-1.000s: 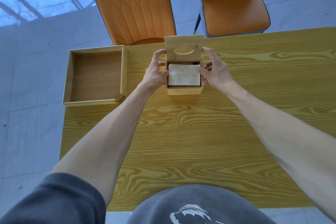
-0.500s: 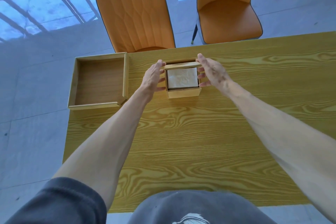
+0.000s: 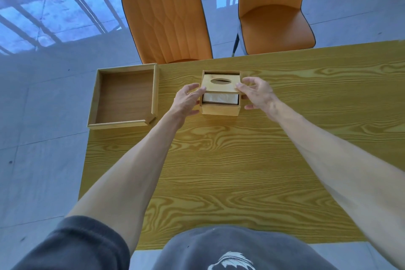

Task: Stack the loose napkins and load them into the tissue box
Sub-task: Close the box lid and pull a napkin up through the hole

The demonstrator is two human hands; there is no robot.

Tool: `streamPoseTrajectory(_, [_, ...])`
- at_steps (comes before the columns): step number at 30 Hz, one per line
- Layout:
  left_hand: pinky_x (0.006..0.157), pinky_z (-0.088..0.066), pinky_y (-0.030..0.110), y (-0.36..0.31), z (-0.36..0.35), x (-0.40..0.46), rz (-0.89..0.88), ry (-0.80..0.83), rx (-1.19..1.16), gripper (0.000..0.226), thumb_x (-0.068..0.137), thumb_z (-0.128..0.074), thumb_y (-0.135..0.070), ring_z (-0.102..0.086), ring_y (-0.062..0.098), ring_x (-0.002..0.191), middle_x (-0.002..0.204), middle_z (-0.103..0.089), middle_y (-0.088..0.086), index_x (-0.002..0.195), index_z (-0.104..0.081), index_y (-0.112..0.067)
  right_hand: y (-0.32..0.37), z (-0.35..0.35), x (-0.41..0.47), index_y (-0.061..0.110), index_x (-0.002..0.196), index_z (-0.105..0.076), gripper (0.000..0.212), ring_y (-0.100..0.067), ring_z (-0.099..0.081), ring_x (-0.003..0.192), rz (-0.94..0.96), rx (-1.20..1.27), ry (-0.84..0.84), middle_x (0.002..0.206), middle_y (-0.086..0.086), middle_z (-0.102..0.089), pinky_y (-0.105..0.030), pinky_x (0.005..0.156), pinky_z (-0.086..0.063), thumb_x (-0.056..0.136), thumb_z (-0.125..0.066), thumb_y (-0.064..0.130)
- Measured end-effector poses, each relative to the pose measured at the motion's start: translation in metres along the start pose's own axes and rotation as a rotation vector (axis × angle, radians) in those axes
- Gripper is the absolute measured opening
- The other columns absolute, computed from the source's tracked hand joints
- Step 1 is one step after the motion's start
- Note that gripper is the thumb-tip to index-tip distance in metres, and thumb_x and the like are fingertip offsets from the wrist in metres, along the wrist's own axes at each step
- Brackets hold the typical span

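Observation:
A small wooden tissue box (image 3: pixel 219 110) stands on the far middle of the table. White napkins (image 3: pixel 220 98) lie stacked inside it, showing in the near half of the opening. A wooden lid (image 3: pixel 221 83) with an oval slot lies flat over the box's far half. My left hand (image 3: pixel 187 100) grips the lid's left edge and my right hand (image 3: pixel 256 92) grips its right edge, fingers also beside the box walls.
A shallow wooden tray (image 3: pixel 156 92) sits at the table's far left corner, overhanging the edge. Two orange chairs (image 3: pixel 166 19) (image 3: pixel 274 9) stand beyond the yellow wooden table (image 3: pixel 230 171). Grey tiled floor lies to the left.
The lid stood upright behind the box, then tipped down; now it lies flat over the far half of the opening. Both hands stayed on its sides.

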State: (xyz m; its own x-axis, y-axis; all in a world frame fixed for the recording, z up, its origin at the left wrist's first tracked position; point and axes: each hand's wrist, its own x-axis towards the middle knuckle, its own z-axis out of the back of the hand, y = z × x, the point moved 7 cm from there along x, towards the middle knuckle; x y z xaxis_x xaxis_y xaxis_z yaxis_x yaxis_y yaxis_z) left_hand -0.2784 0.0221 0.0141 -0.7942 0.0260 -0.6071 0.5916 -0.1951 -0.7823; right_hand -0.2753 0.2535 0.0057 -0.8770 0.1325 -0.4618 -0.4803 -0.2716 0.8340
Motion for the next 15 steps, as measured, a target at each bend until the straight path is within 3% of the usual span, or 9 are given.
streamPoseTrajectory(6, [0.084, -0.055, 0.035, 0.010, 0.000, 0.001, 0.009, -0.009, 0.023, 0.049, 0.090, -0.068, -0.037, -0.062, 0.019, 0.111, 0.123, -0.062, 0.001, 0.135, -0.053, -0.025, -0.004, -0.001, -0.002, 0.017, 0.139, -0.047, 0.060, -0.023, -0.062, 0.113, -0.005, 0.001, -0.004, 0.127, -0.009, -0.061, -0.043, 0.082, -0.061, 0.089, -0.070, 0.040])
streamPoseTrajectory(15, [0.090, -0.055, 0.040, 0.029, -0.001, 0.009, 0.026, 0.016, 0.041, 0.054, 0.087, -0.072, -0.037, -0.065, 0.017, 0.108, 0.123, -0.064, 0.001, 0.136, -0.052, -0.026, -0.019, -0.006, 0.000, 0.018, 0.140, -0.046, 0.063, -0.020, -0.066, 0.108, -0.028, 0.020, -0.009, 0.122, -0.007, -0.065, -0.042, 0.079, -0.062, 0.088, -0.071, 0.041])
